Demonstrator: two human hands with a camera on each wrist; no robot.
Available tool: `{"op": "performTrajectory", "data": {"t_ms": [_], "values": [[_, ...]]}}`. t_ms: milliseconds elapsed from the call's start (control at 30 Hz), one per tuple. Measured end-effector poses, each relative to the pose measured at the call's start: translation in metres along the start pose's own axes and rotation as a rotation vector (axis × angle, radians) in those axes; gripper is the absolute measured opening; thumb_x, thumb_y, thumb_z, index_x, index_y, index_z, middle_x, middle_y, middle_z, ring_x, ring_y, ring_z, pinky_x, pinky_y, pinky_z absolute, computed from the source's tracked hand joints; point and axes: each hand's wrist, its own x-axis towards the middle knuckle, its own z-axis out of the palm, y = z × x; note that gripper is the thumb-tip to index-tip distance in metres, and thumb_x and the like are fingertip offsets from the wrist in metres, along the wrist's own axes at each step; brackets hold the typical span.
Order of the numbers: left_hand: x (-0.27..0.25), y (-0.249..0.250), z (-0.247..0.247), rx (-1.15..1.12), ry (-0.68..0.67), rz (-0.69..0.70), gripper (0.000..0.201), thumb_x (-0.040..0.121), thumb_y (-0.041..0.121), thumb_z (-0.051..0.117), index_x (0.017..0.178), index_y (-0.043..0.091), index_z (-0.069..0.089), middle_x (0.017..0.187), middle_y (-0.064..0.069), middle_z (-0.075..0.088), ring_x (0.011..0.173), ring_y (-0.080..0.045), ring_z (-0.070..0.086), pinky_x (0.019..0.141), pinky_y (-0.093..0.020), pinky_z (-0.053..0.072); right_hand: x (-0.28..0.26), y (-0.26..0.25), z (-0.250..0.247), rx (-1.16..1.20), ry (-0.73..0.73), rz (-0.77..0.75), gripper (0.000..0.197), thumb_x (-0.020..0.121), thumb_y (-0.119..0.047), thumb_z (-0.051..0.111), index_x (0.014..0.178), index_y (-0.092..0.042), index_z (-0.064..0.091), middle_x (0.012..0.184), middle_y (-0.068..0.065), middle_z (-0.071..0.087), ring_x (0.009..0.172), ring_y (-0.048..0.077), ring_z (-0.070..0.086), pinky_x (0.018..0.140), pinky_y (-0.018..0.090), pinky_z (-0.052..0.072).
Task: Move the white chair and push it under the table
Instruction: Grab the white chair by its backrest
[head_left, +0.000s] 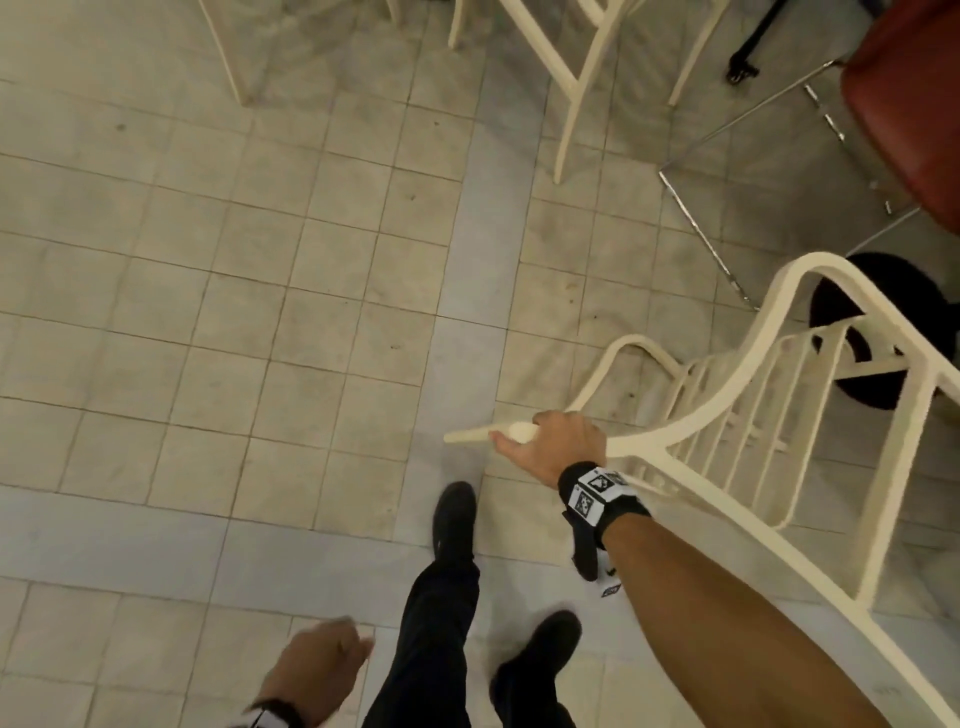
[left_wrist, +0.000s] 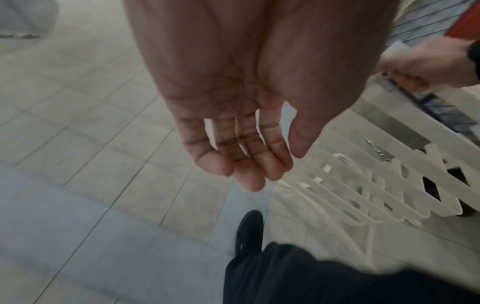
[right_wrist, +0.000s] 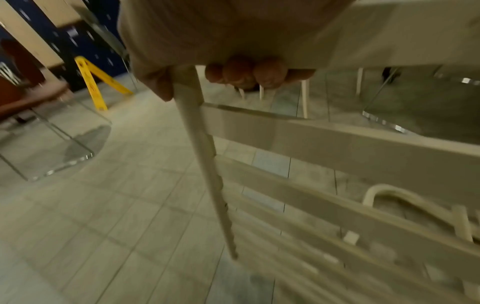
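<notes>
In the head view, the right hand grips the top rail of the white chair, which fills the lower right of the frame and leans toward the person. The left hand, at the bottom edge, holds nothing. The carry looks under way; the push under a table is judged still to come, and no tabletop is clearly seen. Bare tiled floor fills the left and centre, giving open room; other pale chair legs stand at upper centre, and a red seat on a chrome frame crowds the upper right.

In the left wrist view, the left hand's fingers hang relaxed and apart, with the chair's slats at right.

In the right wrist view, the right hand's fingers curl round the rail. A yellow floor sign stands at upper left, well apart.
</notes>
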Motion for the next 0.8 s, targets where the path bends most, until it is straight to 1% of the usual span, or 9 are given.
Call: {"op": "performTrajectory", "data": {"t_ms": [133,200,267,400,500,566,633,733,800], "values": [[0.041,0.058,-0.04,0.124,0.02,0.131,0.033,0.092,0.045,0.045,0.066,0.025,0.042,0.079,-0.001,0.058,0.08,-0.026,0.056,0.074,-0.034,0.047,-0.027,0.025,-0.058,0.044,0.122,-0.026,0.072,0.063,-0.09,0.036,0.059,-0.022,0.061,0.055,-0.002,0.058,0.059,0.023,0.058,0.053,0.03,0.046],[0.044,0.112,-0.059,0.161,0.08,0.217,0.023,0.092,0.041,0.046,0.076,0.024,0.05,0.084,-0.004,0.06,0.08,-0.026,0.055,0.076,-0.037,0.049,-0.069,0.072,-0.097,0.143,0.256,-0.071,0.069,0.065,-0.087,0.04,0.049,-0.021,0.054,0.045,-0.004,0.054,0.047,0.018,0.053,0.045,0.03,0.047],[0.042,0.167,-0.069,0.195,0.171,0.376,0.019,0.09,0.039,0.051,0.091,0.02,0.053,0.093,-0.003,0.062,0.084,-0.024,0.056,0.081,-0.04,0.051,-0.124,0.123,-0.133,0.305,0.346,-0.128,0.064,0.068,-0.08,0.049,0.043,-0.021,0.048,0.037,-0.003,0.048,0.037,0.014,0.048,0.037,0.031,0.041],[0.025,0.256,-0.057,0.415,0.346,0.688,0.048,0.081,0.047,0.065,0.118,0.023,0.045,0.115,-0.004,0.054,0.103,-0.026,0.053,0.089,-0.044,0.045,-0.231,0.214,-0.168,0.529,0.299,-0.108,0.06,0.068,-0.074,0.059,0.045,-0.02,0.05,0.037,-0.003,0.047,0.034,0.012,0.046,0.035,0.026,0.033],[-0.001,0.308,-0.021,0.662,0.272,0.789,0.052,0.077,0.055,0.066,0.115,0.025,0.048,0.115,-0.001,0.054,0.104,-0.024,0.051,0.091,-0.042,0.041,-0.306,0.276,-0.158,0.503,0.261,-0.029,0.048,0.064,-0.064,0.071,0.049,-0.021,0.054,0.042,-0.003,0.051,0.036,0.012,0.049,0.035,0.025,0.035],[-0.017,0.332,0.015,0.806,0.153,0.814,0.045,0.076,0.055,0.066,0.103,0.023,0.051,0.105,0.0,0.058,0.092,-0.023,0.054,0.08,-0.037,0.043,-0.354,0.322,-0.138,0.465,0.228,0.029,0.045,0.061,-0.065,0.073,0.054,-0.024,0.056,0.046,-0.005,0.055,0.04,0.009,0.054,0.038,0.027,0.04],[-0.033,0.345,0.057,0.887,0.071,0.833,0.038,0.078,0.05,0.066,0.094,0.022,0.046,0.092,0.0,0.057,0.08,-0.023,0.055,0.068,-0.035,0.044,-0.399,0.36,-0.112,0.445,0.231,0.091,0.036,0.068,-0.067,0.067,0.062,-0.032,0.058,0.055,-0.012,0.059,0.047,0.0,0.056,0.048,0.022,0.044],[-0.054,0.355,0.114,0.963,-0.001,0.844,0.032,0.081,0.039,0.062,0.096,0.024,0.038,0.089,-0.004,0.06,0.08,-0.029,0.061,0.067,-0.036,0.045,-0.451,0.404,-0.064,0.431,0.239,0.019,0.018,0.08,-0.065,0.056,0.085,-0.048,0.06,0.073,-0.018,0.062,0.064,-0.006,0.06,0.064,0.016,0.047],[-0.065,0.361,0.138,0.939,-0.016,0.83,0.031,0.08,0.039,0.062,0.094,0.028,0.036,0.082,0.001,0.057,0.076,-0.027,0.058,0.067,-0.035,0.045,-0.475,0.425,-0.045,0.464,0.215,0.045,0.018,0.08,-0.065,0.054,0.09,-0.05,0.058,0.076,-0.017,0.061,0.064,-0.007,0.059,0.06,0.012,0.046]]}}
